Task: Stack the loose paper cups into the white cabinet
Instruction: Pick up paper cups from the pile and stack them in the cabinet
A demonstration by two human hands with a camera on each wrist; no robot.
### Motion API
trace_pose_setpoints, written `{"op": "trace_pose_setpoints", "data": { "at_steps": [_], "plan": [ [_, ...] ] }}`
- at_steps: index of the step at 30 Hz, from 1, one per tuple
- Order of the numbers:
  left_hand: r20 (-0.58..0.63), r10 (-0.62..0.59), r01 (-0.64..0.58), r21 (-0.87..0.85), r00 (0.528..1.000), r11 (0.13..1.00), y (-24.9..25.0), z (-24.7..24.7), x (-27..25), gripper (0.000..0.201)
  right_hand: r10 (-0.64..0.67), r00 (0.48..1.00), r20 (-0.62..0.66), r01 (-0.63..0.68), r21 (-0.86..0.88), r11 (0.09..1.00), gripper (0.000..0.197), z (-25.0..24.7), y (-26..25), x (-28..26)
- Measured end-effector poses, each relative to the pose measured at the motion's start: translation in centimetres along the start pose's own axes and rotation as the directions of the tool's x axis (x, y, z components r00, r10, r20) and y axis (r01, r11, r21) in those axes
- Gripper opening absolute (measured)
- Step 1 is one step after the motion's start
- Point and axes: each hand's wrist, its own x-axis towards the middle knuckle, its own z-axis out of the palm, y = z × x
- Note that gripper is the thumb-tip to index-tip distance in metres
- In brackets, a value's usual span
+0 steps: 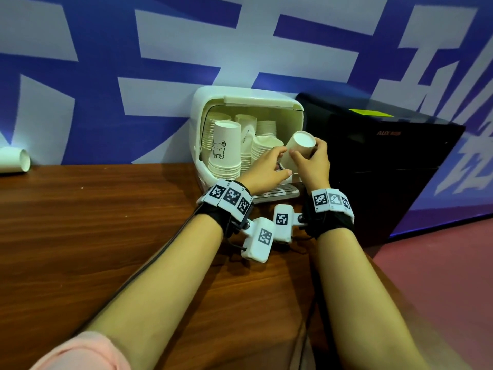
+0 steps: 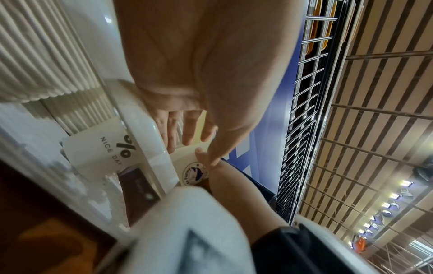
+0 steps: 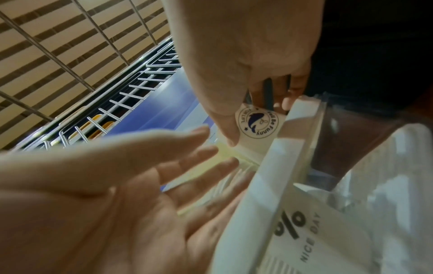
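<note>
Far L, a loose paper cup [image 1: 14, 159] lies on its side on the wooden table [image 1: 93, 222], against the blue-and-white wall [image 1: 106, 76], well apart from both hands. Moving R: the white cabinet [image 1: 198, 124] stands open at the table's back edge, w/ several stacks of cups inside; front-left stack [image 1: 225, 152] is bottom-up, w/ a cartoon print. The left hand [image 1: 266, 166] is at the cabinet mouth, fingers straight and relaxed, gripping nothing. Wrist views show its palm spread and fingers reaching toward the cup beside it. Just R of it, the right hand [image 1: 312, 161] pinches the held cup [image 1: 300, 146] round its side wall, thumb one side, fingers the other. That cup is inverted, base up and tipped toward the camera, mouth down toward the cabinet floor, w/ a dolphin logo on its wall. So long axis is near upright, leaning slightly. It sits at the R side of the opening, near the low stack [image 1: 266, 146] just to its L. R hand carries it; L hand is closer to that stack and could steady it. Far R: a black appliance [image 1: 386, 156] touching the cabinet's side. Likely next: the cup goes L and down onto a stack, kept mouth-down.
</note>
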Motion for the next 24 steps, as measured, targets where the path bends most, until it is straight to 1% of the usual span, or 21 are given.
{"op": "trace_pose_setpoints", "data": {
  "at_steps": [7, 9, 11, 13, 15, 18, 19, 22, 24],
  "plan": [
    [0.005, -0.008, 0.008, 0.079, 1.0, 0.997, -0.1, 0.2, 0.1, 0.061, 0.074, 0.988, 0.136, -0.049, -0.184, 0.982, 0.06, 0.4, 0.2, -0.1],
    [0.005, -0.019, 0.019, 0.099, 1.0, 0.995, -0.2, 0.3, 0.1, 0.062, 0.102, 0.979, 0.176, -0.046, -0.298, 0.954, 0.062, 0.3, -0.1, -0.3],
    [0.01, -0.025, 0.023, 0.115, 1.0, 0.993, -0.3, 0.5, 0.2, 0.063, 0.14, 0.969, 0.202, -0.043, -0.42, 0.906, 0.067, 0.2, -0.3, -0.3],
    [0.02, -0.028, 0.025, 0.132, 0.999, 0.991, -0.3, 0.6, 0.2, 0.063, 0.169, 0.963, 0.208, -0.048, -0.489, 0.871, 0.069, 0.3, -0.7, -0.4],
    [0.032, -0.035, 0.029, 0.156, 0.999, 0.987, -0.2, 0.6, 0.1, 0.062, 0.188, 0.958, 0.215, -0.055, -0.509, 0.859, 0.066, 0.3, -0.9, -0.5],
    [0.058, -0.041, 0.028, 0.2, 0.997, 0.979, -0.2, 0.7, 0.0, 0.063, 0.188, 0.96, 0.207, -0.075, -0.457, 0.886, 0.069, 0.3, -1.0, -0.6],
    [0.066, -0.039, 0.025, 0.207, 0.997, 0.978, -0.2, 0.7, 0.0, 0.063, 0.183, 0.962, 0.204, -0.079, -0.432, 0.899, 0.067, 0.2, -1.0, -0.6],
    [0.081, -0.036, 0.018, 0.221, 0.996, 0.975, -0.3, 0.8, -0.1, 0.062, 0.171, 0.961, 0.218, -0.071, -0.403, 0.913, 0.054, 0.0, -1.2, -0.7],
    [0.073, -0.038, 0.019, 0.24, 0.997, 0.971, -0.1, 0.7, -0.2, 0.062, 0.161, 0.963, 0.217, -0.064, -0.397, 0.916, 0.052, 0.0, -1.5, -0.8]
  ]
}}
